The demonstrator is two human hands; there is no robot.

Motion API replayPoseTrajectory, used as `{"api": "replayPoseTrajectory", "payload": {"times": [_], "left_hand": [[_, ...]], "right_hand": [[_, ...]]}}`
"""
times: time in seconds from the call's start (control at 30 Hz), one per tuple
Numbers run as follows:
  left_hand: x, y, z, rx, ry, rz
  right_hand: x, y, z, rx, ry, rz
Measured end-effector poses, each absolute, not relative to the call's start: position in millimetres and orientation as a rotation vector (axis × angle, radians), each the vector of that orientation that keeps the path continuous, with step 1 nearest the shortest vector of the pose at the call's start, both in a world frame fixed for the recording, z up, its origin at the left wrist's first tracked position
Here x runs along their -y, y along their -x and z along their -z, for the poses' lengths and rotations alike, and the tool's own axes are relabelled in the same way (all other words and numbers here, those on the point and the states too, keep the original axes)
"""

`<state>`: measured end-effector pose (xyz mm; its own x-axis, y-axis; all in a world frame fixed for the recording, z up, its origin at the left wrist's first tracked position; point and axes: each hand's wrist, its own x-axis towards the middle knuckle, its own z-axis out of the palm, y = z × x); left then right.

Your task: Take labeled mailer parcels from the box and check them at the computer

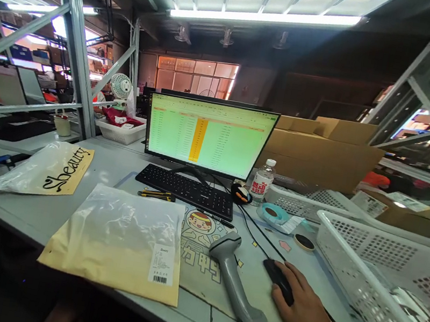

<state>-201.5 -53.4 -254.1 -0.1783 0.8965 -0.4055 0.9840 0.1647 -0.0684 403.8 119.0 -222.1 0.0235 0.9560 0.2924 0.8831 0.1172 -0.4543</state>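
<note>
My right hand (300, 305) rests over a black computer mouse (279, 281), its fingers curved around it. To its left lies a grey barcode scanner (236, 284), trigger end toward the monitor. Beyond that, at the table's front edge, a pale yellow plastic bag (116, 243) with a barcode label lies flat. In the dark below the table edge, a dim skin-toned shape, perhaps my left hand (63, 316), shows; its fingers cannot be made out. A lit monitor (211, 136) displays a spreadsheet behind a black keyboard (188, 189).
A second bag (57, 166) marked "beauty" lies at left. Yellow-black cutters (156, 195) sit below the keyboard. A water bottle (262, 182), a tape roll (273, 214) and a white basket (367, 283) stand to the right, with a cardboard box (321, 161) behind.
</note>
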Motion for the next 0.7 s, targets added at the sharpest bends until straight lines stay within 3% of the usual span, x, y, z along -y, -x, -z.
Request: {"api": "replayPoseTrajectory", "payload": {"times": [0.27, 0.7], "left_hand": [[68.5, 233.2, 289.8, -2.151, -1.903, 0.329], [70.7, 237.3, 296.1, -2.143, -1.928, 0.277]], "right_hand": [[-117.1, -401.9, 214.9, 1.877, 1.799, -0.189], [-117.2, -398.5, 208.2, 1.866, 1.808, -0.183]]}}
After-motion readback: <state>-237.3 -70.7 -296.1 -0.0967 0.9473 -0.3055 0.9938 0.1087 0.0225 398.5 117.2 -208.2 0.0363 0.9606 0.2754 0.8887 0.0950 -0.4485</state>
